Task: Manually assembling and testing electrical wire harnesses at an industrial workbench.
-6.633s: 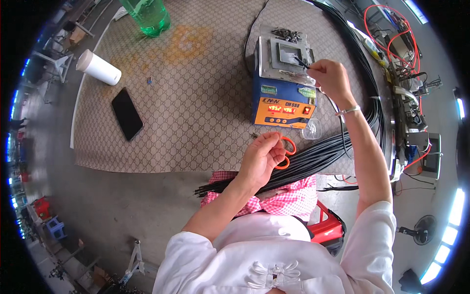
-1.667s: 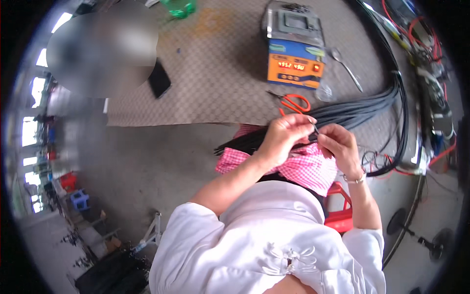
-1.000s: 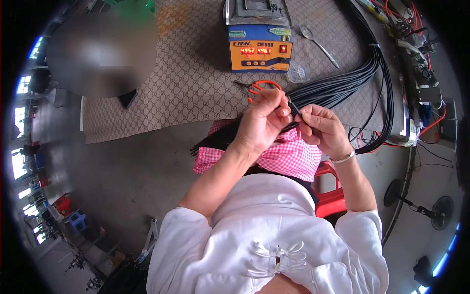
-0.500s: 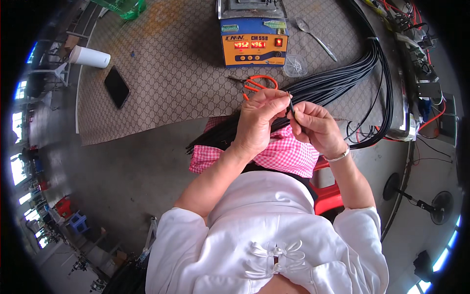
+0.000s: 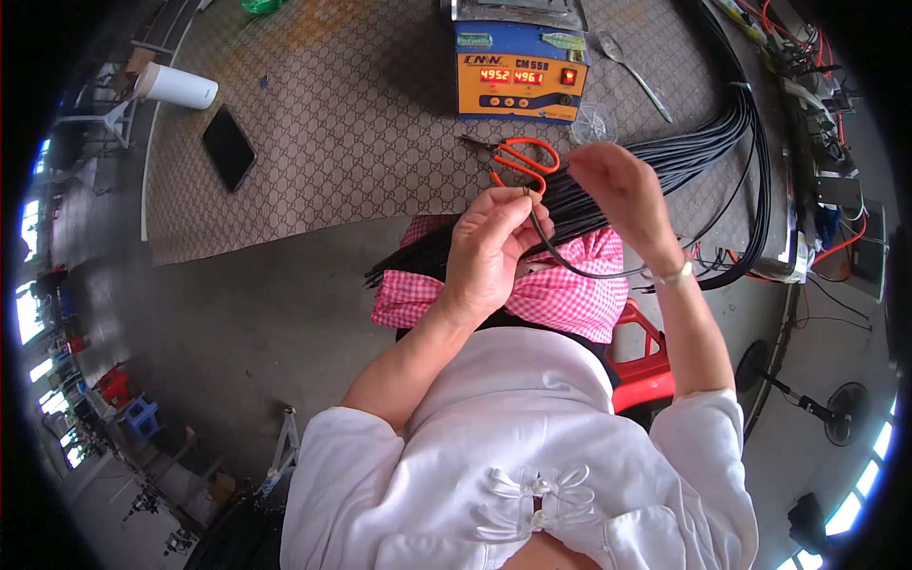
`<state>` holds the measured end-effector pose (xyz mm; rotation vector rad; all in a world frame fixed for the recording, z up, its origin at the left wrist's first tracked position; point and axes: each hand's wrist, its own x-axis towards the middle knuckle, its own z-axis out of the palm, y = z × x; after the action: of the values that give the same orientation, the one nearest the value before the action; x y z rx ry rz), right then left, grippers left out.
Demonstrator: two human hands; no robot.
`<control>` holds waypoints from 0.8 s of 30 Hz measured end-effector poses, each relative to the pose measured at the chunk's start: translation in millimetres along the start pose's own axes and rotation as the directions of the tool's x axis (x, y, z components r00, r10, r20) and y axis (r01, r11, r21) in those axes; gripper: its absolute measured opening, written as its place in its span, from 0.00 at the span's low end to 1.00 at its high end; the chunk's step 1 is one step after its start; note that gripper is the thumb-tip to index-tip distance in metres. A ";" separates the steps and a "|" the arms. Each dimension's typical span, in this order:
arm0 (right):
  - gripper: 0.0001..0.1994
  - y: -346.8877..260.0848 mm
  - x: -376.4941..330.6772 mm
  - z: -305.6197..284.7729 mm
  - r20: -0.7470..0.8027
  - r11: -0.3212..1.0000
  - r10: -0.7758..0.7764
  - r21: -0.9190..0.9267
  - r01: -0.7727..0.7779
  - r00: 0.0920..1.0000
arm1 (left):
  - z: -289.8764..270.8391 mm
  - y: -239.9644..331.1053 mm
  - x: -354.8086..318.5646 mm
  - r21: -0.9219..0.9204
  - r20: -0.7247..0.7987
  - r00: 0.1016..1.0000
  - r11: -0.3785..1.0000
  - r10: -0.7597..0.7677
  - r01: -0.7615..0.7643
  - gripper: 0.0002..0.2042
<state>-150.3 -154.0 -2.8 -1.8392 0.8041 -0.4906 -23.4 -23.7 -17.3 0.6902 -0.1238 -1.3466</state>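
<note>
My left hand (image 5: 489, 249) pinches the tip of a thin black cable (image 5: 581, 273) between thumb and fingers. From there the cable curves down and right, past my right wrist. My right hand (image 5: 624, 201) is raised over a thick bundle of black cables (image 5: 670, 155), apart from the pinched tip; its fingertips are blurred. Just beyond my left hand lie scissors with orange handles (image 5: 522, 161). Under both hands the bundle's cut ends rest on a pink checked cloth (image 5: 575, 302) over my lap.
An orange and blue box with a lit red display (image 5: 522, 81) stands at the table's far side. Beside it are a spoon (image 5: 635, 76) and a small clear dish (image 5: 595, 123). A phone (image 5: 229, 149) and a white cup (image 5: 178, 86) lie left. A red stool (image 5: 646, 375) is beneath me.
My right hand has left the cable tip beside my left hand and moved up and right. More of the held cable shows, hanging in a curve. The view has shifted slightly.
</note>
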 end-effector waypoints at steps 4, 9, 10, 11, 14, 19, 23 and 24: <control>0.11 9.3 35.3 29.3 0.107 0.817 -0.274 -0.499 0.290 0.956 | -5.1 0.9 -5.2 -0.003 -0.019 1.000 1.000 -0.023 0.023 0.05; 0.14 27.4 58.1 48.8 0.247 0.798 -0.161 -0.537 0.273 0.956 | -10.2 6.1 -2.8 0.015 -0.049 0.999 1.000 0.017 -0.016 0.05; 0.15 22.4 60.8 47.8 0.269 0.830 -0.152 -0.488 0.271 0.951 | -11.9 7.4 -2.9 0.014 -0.059 0.998 0.999 0.031 -0.030 0.04; 0.16 19.5 59.2 43.5 0.277 0.906 -0.160 -0.340 0.253 0.947 | -13.3 9.2 -2.7 0.040 -0.063 0.997 0.999 0.036 -0.033 0.05; 0.16 4.2 48.2 28.8 0.280 0.997 0.036 0.051 -0.052 0.959 | -15.6 13.5 -1.8 0.104 -0.066 0.997 0.994 0.041 -0.034 0.06; 0.26 -25.1 15.3 0.3 0.493 0.961 0.120 0.160 -0.225 0.862 | -14.8 14.8 0.8 0.157 -0.054 0.998 0.987 0.030 -0.021 0.05; 0.26 -24.9 4.1 -0.2 0.557 0.980 0.043 0.136 -0.143 0.829 | -11.1 15.0 3.0 0.186 -0.062 0.998 0.982 0.004 0.008 0.05; 0.26 -22.8 2.3 0.5 0.556 0.983 0.040 0.126 -0.132 0.831 | -9.1 16.6 3.1 0.206 -0.061 0.998 0.978 -0.002 0.015 0.05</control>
<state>-141.5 -149.5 17.9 -1.6583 0.4303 0.0497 -4.3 -22.1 -16.8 0.9069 -0.2149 -1.3310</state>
